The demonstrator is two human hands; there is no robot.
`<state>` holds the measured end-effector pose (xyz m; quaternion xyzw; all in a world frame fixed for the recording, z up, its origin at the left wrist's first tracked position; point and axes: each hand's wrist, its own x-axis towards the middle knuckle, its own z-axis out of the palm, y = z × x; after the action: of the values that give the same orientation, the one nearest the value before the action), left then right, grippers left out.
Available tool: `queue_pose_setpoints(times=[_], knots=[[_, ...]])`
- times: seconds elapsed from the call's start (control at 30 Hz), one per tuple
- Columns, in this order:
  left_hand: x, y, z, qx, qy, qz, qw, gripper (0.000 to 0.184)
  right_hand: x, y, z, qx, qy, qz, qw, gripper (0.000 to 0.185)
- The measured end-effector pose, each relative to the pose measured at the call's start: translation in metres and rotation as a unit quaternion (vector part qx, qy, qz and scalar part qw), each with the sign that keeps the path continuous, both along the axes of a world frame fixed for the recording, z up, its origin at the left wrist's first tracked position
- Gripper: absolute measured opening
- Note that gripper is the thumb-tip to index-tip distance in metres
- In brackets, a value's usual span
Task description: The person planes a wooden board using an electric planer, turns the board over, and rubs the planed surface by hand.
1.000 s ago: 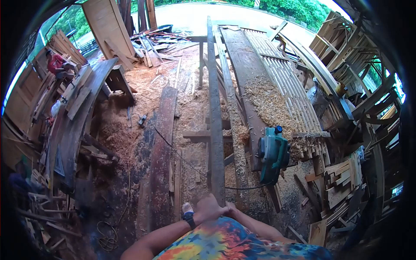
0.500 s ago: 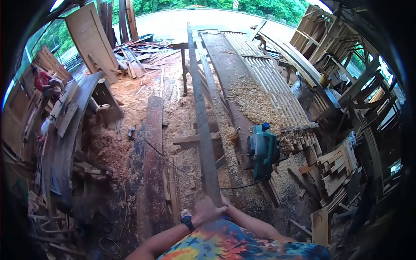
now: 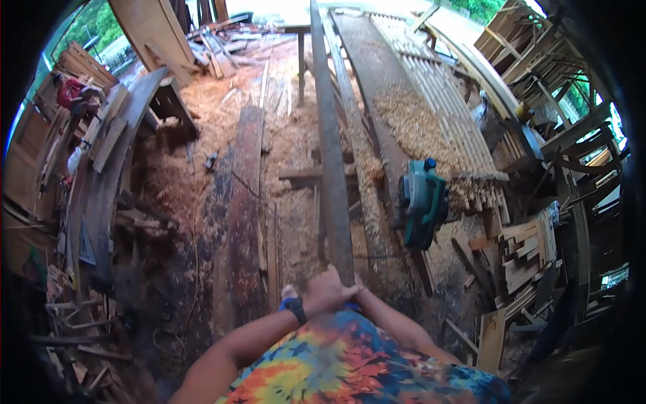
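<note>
A long, narrow wooden plank (image 3: 331,148) stretches away from my body over the sawhorses, its near end at my waist. My left hand (image 3: 330,291), with a dark watch on the wrist, is closed around that near end. My right hand (image 3: 359,293) meets it at the plank's other side and also grips the end; its fingers are mostly hidden. To the right, a green electric planer (image 3: 424,205) rests at the near end of a wide brown board (image 3: 367,64) covered in wood shavings (image 3: 414,121).
Slatted strips (image 3: 447,101) lie right of the wide board. A wooden crosspiece (image 3: 303,174) sits under the plank. Scrap wood (image 3: 521,252) is piled at right. A workbench (image 3: 128,141) stands at left, with a person in red (image 3: 70,94) behind it. Shavings and a cord cover the floor.
The view has tipped downward, so the whole scene sits higher in the picture. Both hands keep their hold on the plank's end, and the planer stays on the board.
</note>
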<state>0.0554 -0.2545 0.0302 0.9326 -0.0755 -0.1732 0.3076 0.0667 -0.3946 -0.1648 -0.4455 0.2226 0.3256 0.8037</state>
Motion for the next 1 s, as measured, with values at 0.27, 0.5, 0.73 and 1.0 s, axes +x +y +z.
queue_pose_setpoints(times=[0.27,0.5,0.73,1.0], knots=[[-0.001,0.023,0.020,-0.080,0.135,-0.043,0.987,0.099,-0.010,-0.007,-0.004,0.012,0.051,-0.024,0.998,0.064],[0.004,0.022,0.060,-0.019,0.199,-0.082,0.976,0.106,-0.011,-0.009,-0.017,0.015,0.087,-0.070,0.994,0.074],[0.006,0.013,0.052,-0.017,0.154,-0.025,0.988,0.080,-0.002,-0.004,-0.012,0.019,0.114,-0.077,0.990,0.075],[0.007,0.011,0.027,-0.075,0.100,0.066,0.990,0.092,-0.006,-0.017,-0.052,0.022,0.128,-0.035,0.991,0.077]])
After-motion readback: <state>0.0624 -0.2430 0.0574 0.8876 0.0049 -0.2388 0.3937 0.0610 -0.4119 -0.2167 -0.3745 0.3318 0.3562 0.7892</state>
